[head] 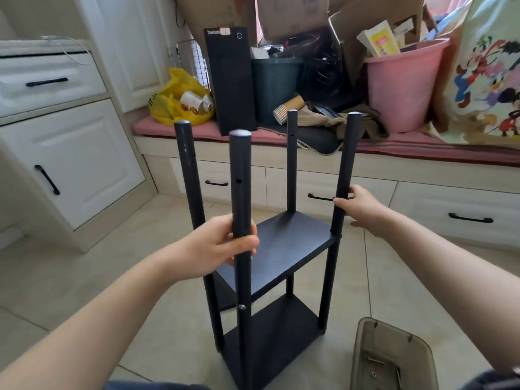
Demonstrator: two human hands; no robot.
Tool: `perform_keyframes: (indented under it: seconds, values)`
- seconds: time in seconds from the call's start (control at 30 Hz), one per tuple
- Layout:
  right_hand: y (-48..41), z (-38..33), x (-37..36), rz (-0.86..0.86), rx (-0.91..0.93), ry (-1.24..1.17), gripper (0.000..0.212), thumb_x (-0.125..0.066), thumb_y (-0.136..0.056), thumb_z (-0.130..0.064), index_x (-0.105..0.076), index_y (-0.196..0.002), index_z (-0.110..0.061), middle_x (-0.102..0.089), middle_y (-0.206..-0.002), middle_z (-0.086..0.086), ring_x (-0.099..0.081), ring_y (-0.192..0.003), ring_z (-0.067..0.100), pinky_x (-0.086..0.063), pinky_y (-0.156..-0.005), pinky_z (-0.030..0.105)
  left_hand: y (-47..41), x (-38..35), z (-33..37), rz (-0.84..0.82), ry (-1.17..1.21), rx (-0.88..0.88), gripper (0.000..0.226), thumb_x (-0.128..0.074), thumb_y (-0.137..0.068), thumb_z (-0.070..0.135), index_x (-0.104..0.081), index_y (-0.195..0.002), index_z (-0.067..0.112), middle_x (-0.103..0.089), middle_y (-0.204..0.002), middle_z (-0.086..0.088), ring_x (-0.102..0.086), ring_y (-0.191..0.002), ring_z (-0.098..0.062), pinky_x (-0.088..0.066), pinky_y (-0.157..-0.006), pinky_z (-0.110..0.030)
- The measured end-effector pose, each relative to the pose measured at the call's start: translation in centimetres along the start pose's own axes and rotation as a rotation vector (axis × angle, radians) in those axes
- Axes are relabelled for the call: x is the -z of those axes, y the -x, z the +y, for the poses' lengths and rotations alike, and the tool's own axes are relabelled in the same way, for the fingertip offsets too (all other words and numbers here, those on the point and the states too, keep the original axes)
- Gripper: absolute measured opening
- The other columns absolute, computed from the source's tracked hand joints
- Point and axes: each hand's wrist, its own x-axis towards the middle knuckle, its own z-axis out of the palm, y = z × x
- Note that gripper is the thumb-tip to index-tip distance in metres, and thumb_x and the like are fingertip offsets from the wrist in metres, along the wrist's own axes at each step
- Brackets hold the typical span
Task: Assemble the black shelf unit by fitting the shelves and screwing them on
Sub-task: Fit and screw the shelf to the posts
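The black shelf unit stands on the tiled floor in front of me, with several upright poles. Two black shelves are fitted: a middle shelf [284,243] and a bottom shelf [270,336]. My left hand [222,246] grips the near front pole [240,175], which has an open screw hole above my hand and a silver screw [241,307] lower down. My right hand [363,206] holds the right pole [346,164] between thumb and fingers. The pole tops stand bare, with no shelf on them.
A brownish plastic tray [394,358] with small metal parts lies on the floor at the lower right. Behind the unit runs a window bench [197,130] crowded with a black box [230,80], a yellow bag, a dark bin and a pink bucket [402,85]. White cabinets [70,159] stand at the left.
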Motion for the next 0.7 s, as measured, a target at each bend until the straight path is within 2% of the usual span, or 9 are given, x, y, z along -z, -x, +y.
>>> perform_keyframes:
  seconds: [0.07,0.17,0.27,0.37,0.43,0.53,0.57,0.6,0.7]
  values:
    - [0.4,-0.1,-0.3,0.014,0.005,0.016,0.024,-0.051,-0.102,-0.024,-0.042,-0.124,-0.018,-0.058,-0.121,0.010,-0.058,-0.109,0.029,-0.050,-0.078,0.040,-0.1,0.5,-0.1,0.160,-0.006,-0.038,0.026,-0.059,-0.091,0.041,-0.058,-0.095,0.015,-0.070,-0.082,-0.004,-0.070,-0.080,-0.020,-0.059,-0.072,-0.035]
    - [1.7,0.3,-0.2,0.012,0.026,0.087,0.029,-0.049,-0.103,-0.024,-0.038,-0.129,-0.015,-0.056,-0.118,0.009,-0.058,-0.105,0.027,-0.053,-0.075,0.041,-0.2,1.4,0.1,0.286,-0.020,-0.083,0.032,-0.054,-0.087,0.048,-0.055,-0.096,0.017,-0.071,-0.078,0.000,-0.070,-0.070,-0.016,-0.054,-0.061,-0.022]
    - [3.3,1.1,0.3,0.015,0.034,0.095,0.033,-0.047,-0.104,-0.023,-0.032,-0.132,-0.018,-0.053,-0.117,0.009,-0.058,-0.105,0.028,-0.058,-0.076,0.045,-0.5,1.7,0.3,0.327,-0.036,-0.099,0.026,-0.052,-0.091,0.043,-0.054,-0.094,0.018,-0.070,-0.075,0.002,-0.069,-0.066,-0.015,-0.052,-0.060,-0.018]
    - [5.0,2.0,1.4,0.007,0.027,0.044,0.028,-0.048,-0.103,-0.020,-0.030,-0.125,-0.022,-0.050,-0.118,0.008,-0.058,-0.107,0.029,-0.060,-0.075,0.046,-1.0,1.3,0.3,0.365,-0.038,-0.099,0.015,-0.054,-0.100,0.029,-0.053,-0.094,0.015,-0.069,-0.075,0.001,-0.069,-0.067,-0.017,-0.052,-0.061,-0.018]
    - [6.2,2.5,1.9,0.005,0.034,0.024,0.026,-0.048,-0.103,-0.020,-0.028,-0.120,-0.023,-0.049,-0.117,0.007,-0.058,-0.104,0.027,-0.060,-0.066,0.039,-1.3,1.2,0.3,0.398,-0.056,-0.099,0.011,-0.054,-0.102,0.023,-0.054,-0.096,0.014,-0.067,-0.076,-0.005,-0.069,-0.070,-0.019,-0.053,-0.063,-0.019]
    - [7.8,3.3,2.7,0.025,0.078,0.073,0.024,-0.047,-0.104,-0.020,-0.027,-0.117,-0.020,-0.052,-0.114,0.009,-0.057,-0.087,0.015,-0.050,-0.047,0.018,-1.7,1.0,0.2,0.439,-0.035,-0.097,0.006,-0.055,-0.102,0.020,-0.055,-0.100,0.014,-0.066,-0.081,-0.012,-0.069,-0.072,-0.022,-0.055,-0.065,-0.020]
    - [8.4,3.6,3.1,0.022,0.086,0.083,0.023,-0.047,-0.104,-0.020,-0.027,-0.116,-0.018,-0.052,-0.113,0.009,-0.056,-0.085,0.012,-0.049,-0.045,0.017,-1.8,0.9,0.1,0.444,-0.033,-0.090,0.005,-0.055,-0.102,0.019,-0.055,-0.102,0.014,-0.066,-0.081,-0.012,-0.069,-0.072,-0.022,-0.055,-0.065,-0.021]
    - [9.1,3.7,3.5,0.011,0.086,0.074,0.023,-0.047,-0.104,-0.020,-0.028,-0.116,-0.018,-0.052,-0.110,0.009,-0.056,-0.086,0.013,-0.053,-0.048,0.020,-2.0,0.8,0.2,0.444,-0.031,-0.082,0.005,-0.055,-0.102,0.019,-0.055,-0.102,0.014,-0.067,-0.081,-0.011,-0.070,-0.071,-0.021,-0.056,-0.065,-0.022]
    - [11.0,4.2,4.8,-0.028,0.083,0.033,0.024,-0.049,-0.103,-0.018,-0.029,-0.117,-0.016,-0.048,-0.100,0.006,-0.058,-0.089,0.018,-0.062,-0.070,0.045,-2.6,0.3,0.4,0.434,-0.006,-0.057,0.004,-0.054,-0.103,0.018,-0.056,-0.102,0.015,-0.067,-0.082,-0.011,-0.071,-0.069,-0.021,-0.055,-0.063,-0.021]
